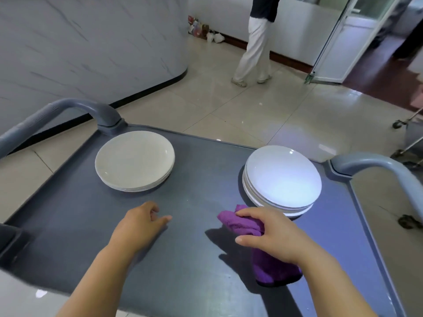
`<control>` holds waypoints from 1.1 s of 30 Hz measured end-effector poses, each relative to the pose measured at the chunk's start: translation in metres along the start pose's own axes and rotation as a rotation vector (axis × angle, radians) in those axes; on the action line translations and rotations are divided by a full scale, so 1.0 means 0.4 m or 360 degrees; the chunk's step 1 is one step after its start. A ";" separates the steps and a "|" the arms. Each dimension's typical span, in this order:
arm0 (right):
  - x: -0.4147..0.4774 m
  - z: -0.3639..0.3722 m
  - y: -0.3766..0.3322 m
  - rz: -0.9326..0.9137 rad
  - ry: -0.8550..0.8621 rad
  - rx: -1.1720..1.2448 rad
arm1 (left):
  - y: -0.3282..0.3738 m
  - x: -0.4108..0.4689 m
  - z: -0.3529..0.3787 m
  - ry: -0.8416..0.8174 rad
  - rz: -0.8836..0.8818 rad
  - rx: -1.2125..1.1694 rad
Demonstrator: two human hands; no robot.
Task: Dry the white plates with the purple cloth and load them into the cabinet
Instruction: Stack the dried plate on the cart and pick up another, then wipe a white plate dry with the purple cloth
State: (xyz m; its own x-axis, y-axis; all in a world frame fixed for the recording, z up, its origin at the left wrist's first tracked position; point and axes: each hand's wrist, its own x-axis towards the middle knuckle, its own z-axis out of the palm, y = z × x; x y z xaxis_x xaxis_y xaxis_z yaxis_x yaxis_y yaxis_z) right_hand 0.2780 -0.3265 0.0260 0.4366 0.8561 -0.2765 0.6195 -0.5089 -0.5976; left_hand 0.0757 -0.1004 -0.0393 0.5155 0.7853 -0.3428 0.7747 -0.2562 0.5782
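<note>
A flat dark grey plastic cart top (201, 170) fills the middle of the view, with a curved grey handle (68, 108) at its far left corner and another grey handle (377, 163) at its far right corner. Two piles of plates sit on it, well apart. The left stack of round white plates (135, 160) is near the far left corner. The right stack of round white plates (282, 177) is near the right edge, and light shines bright on its top plate. The right hand (272, 232) is just in front of the right stack. Its fingers are curled over a purple cloth (240, 221), soft and fuzzy, and hold it tight. One end of the cloth pokes out past the fingers, just beside the near edge of the right stack. The other end bunches down under the wrist onto the cart top. The left hand (139, 225) is low over the bare middle of the cart top, in front of the left stack. Its fingers are loosely bent, one finger points toward the cloth, and it holds nothing. Far off, a person in white trousers (254, 46) stands on the shiny pale tiled floor (229, 99) near a glass door (343, 37).
</note>
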 end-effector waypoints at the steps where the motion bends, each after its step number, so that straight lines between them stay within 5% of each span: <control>1: -0.018 -0.011 0.020 0.0020 -0.0018 0.0004 | 0.022 -0.006 0.020 -0.0032 0.0021 0.0012; 9: -0.149 -0.110 0.191 0.0295 0.0122 -0.0001 | 0.259 -0.046 0.180 -0.0208 0.0267 0.0037; 16: -0.202 -0.173 0.292 0.0511 0.0443 0.0002 | 0.451 -0.029 0.292 -0.0132 0.0168 -0.0500; 33: -0.209 -0.210 0.386 0.0592 0.0886 0.1294 | 0.539 0.035 0.351 0.0096 -0.0102 -0.0448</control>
State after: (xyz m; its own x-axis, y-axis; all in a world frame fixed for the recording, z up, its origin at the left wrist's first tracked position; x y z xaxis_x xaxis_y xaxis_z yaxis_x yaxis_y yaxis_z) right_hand 0.3921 -0.4843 0.0200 0.8751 0.3916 -0.2845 -0.1489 -0.3414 -0.9280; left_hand 0.3013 -0.2239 -0.0232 0.4394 0.8291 -0.3456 0.6686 -0.0449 0.7423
